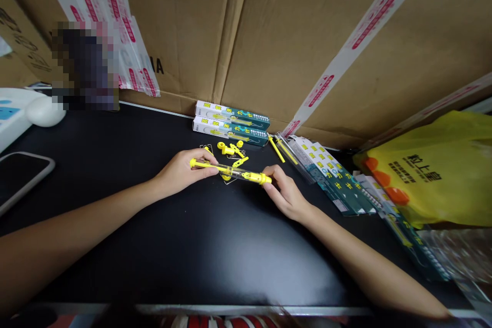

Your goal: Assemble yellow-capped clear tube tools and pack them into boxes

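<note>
Two bare hands hold a clear tube with yellow ends (232,171) level, just above a black tabletop (169,261). The left hand (187,170) has its fingers closed around the tube's left portion, thumb along the near side, with the yellow tip poking out past them. The right hand (287,195) pinches the yellow cap (265,179) at the other end between thumb and fingertips; its remaining fingers curl inward. Just beyond the tube lie small yellow parts (227,149) (some partly hidden), near two stacked boxes (230,130).
</note>
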Motion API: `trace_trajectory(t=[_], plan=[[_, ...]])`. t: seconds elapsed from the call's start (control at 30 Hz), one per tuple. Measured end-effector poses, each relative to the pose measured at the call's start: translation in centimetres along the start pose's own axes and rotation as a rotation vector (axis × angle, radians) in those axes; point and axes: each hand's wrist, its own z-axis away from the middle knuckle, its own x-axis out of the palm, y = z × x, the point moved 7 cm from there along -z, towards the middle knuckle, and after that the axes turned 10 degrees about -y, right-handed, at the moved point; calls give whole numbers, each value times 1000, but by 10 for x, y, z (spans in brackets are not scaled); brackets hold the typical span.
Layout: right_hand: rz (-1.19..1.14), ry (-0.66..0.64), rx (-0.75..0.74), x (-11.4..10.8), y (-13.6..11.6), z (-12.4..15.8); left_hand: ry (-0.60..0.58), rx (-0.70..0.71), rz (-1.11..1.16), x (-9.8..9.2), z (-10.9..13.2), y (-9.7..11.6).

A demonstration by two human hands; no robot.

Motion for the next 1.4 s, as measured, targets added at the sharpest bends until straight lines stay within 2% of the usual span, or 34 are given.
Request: trace_trajectory(t=[0.37,0.6,0.8,0.97,1.07,1.2,1.4], plan=[[-40,-25,-22,4,1,0,12,27,13,0,1,0],[-341,17,266,14,13,-1,11,46,-15,1,2,4],[-444,8,312,16,9,-3,22,57,-23,1,2,4],[-446,130,264,0,9,-2,65,63,0,-3,2,2],[-540,116,172,-3,4,-4,65,55,6,-3,1,-1],[-536,85,85,-2,-2,-4,63,45,25,-3,1,-3],[-522,188,22,-6,-1,-2,34,60,27,0,1,1]])
